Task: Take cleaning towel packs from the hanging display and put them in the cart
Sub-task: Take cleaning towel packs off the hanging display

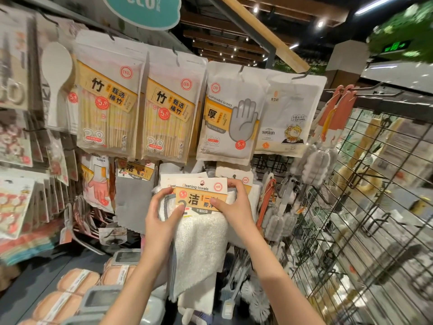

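White towel pack on the hanging display | my left hand and right hand pinch its card header from both sides, I judge to slide it off the hook; cart not visible

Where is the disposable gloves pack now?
The disposable gloves pack hangs upper centre in the head view, between a bamboo sticks pack and a cartoon bag.

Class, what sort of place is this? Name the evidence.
Most likely a household-goods shop: priced packs such as disposable gloves hang on hooks, a wire display rack stands right, and both hands hold a cleaning towel pack.
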`<state>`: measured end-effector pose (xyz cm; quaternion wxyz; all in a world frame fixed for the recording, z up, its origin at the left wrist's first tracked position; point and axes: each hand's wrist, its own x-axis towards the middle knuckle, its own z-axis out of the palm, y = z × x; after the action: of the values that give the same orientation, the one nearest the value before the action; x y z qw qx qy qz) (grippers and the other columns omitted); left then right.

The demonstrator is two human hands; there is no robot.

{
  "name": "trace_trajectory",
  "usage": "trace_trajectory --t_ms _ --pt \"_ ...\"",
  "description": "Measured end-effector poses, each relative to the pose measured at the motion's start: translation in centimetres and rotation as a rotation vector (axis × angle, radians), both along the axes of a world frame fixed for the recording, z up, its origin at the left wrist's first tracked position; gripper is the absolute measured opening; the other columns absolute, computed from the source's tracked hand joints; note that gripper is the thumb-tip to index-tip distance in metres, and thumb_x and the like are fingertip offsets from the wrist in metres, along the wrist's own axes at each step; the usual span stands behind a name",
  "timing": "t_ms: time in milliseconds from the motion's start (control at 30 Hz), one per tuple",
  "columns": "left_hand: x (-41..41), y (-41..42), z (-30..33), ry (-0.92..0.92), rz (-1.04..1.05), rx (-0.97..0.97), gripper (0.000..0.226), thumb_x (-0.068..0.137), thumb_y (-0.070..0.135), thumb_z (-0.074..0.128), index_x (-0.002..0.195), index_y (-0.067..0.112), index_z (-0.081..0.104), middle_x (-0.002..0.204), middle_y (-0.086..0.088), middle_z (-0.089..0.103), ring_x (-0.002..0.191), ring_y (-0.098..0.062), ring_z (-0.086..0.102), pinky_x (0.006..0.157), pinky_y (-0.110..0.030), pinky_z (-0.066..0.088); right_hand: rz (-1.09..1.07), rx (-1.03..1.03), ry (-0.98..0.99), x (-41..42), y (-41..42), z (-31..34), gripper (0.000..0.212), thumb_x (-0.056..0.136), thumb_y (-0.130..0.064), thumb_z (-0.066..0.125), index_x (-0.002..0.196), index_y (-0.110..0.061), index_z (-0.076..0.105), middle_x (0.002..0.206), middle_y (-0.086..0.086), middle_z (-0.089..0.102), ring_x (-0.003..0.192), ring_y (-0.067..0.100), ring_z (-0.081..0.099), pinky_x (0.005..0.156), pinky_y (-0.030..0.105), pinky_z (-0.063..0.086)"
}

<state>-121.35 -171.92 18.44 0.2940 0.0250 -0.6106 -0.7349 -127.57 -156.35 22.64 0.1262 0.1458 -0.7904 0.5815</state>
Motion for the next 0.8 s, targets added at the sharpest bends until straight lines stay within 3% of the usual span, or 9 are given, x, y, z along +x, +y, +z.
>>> trace_trajectory --t_ms 33,133,300,400,567,633,800 --pt "0.0 0.0 0.0 -0.002 0.003 0.002 0.040 0.084 0.013 0.069 0.117 0.032 0.056 0.118 0.020 0.058 0.115 -0.008 0.055 0.099 -0.038 0.046 0.022 -0.031 -0.023 0.1 0.1 0.0 0.049 0.074 -0.006 0.077 0.108 -0.024 0.046 0.104 -0.014 0.051 0.097 0.000 0.053 0.088 0.019 0.046" --pt "0.1 0.0 0.0 0.002 -0.001 0.015 0.040 0.084 0.016 0.070 0.118 0.033 0.055 0.120 0.019 0.057 0.114 -0.006 0.056 0.096 -0.032 0.046 0.062 -0.098 -0.083 0.0 0.3 -0.2 0.050 0.075 -0.003 0.075 0.111 -0.023 0.047 0.101 -0.018 0.054 0.091 -0.005 0.057 0.079 0.018 0.051" --pt "0.1 0.1 0.1 0.014 0.040 0.016 0.033 0.088 0.016 0.065 0.117 0.029 0.056 0.115 0.030 0.052 0.102 0.028 0.043 0.081 -0.002 0.034 -0.030 -0.212 -0.169 -1.0 1.3 -1.8 0.052 0.073 -0.003 0.077 0.115 -0.020 0.053 0.112 -0.007 0.060 0.110 0.016 0.058 0.093 0.041 0.051" --pt "-0.4 -0.4 -0.2 0.024 0.058 0.008 0.034 0.089 0.011 0.062 0.118 0.026 0.056 0.118 0.027 0.053 0.107 0.022 0.045 0.086 -0.005 0.033 -0.122 -0.291 -0.180 -1.8 2.9 -2.2 0.048 0.075 0.000 0.075 0.111 -0.024 0.053 0.116 -0.004 0.058 0.111 0.020 0.057 0.094 0.043 0.050" --pt "-0.9 -0.7 -0.2 0.045 0.064 0.007 0.036 0.088 0.002 0.060 0.118 0.023 0.056 0.118 0.021 0.054 0.104 0.020 0.048 0.080 0.003 0.035 -0.213 -0.374 -0.153 -3.9 4.7 -2.1 0.047 0.079 0.003 0.070 0.096 -0.036 0.051 0.125 0.007 0.051 0.110 0.024 0.057 0.085 0.036 0.053" --pt "-1.1 -0.9 -0.4 0.045 0.065 0.011 0.036 0.089 0.003 0.060 0.117 0.024 0.056 0.118 0.022 0.055 0.107 0.016 0.049 0.082 -0.001 0.036 -0.236 -0.372 -0.147 -4.8 4.8 -2.2 0.047 0.078 0.003 0.070 0.095 -0.037 0.052 0.126 0.009 0.052 0.111 0.026 0.057 0.088 0.041 0.053" --pt "-1.3 -1.6 -0.7 0.027 0.087 0.014 0.035 0.089 0.005 0.060 0.117 0.027 0.056 0.113 0.025 0.056 0.105 0.015 0.051 0.086 -0.010 0.037 -0.318 -0.313 -0.141 -6.1 4.5 -2.7 0.047 0.078 0.004 0.069 0.113 -0.022 0.052 0.113 0.000 0.055 0.112 0.024 0.056 0.094 0.041 0.050"
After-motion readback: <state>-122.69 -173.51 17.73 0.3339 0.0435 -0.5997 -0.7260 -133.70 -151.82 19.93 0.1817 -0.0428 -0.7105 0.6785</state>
